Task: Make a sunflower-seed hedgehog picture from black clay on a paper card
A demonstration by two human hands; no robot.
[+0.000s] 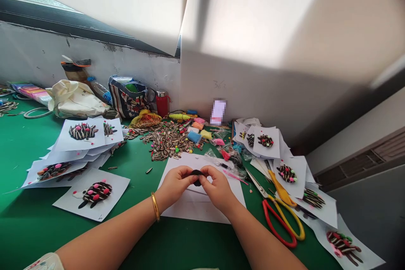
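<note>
Above white paper (202, 213), my left hand (173, 184) and my right hand (218, 186) meet, thumbs and fingertips pinching a small flattened piece of black clay (197, 172). Part of the clay is hidden behind the thumbs. Just beyond the hands lies a heap of striped sunflower seeds (164, 137), with blue clay (194, 136) and yellow clay (206, 134) packs beside it. Large scissors (281, 215) with red and yellow handles rest open at the right, near a pink tool (234, 176).
Cards with seed-and-clay hedgehogs are stacked on the left (76, 141) and right (275, 133); a single card (107, 209) lies front left. A cream bag (77, 99), a striped bag (128, 97), a red flask (162, 104) and a phone (218, 112) stand along the wall.
</note>
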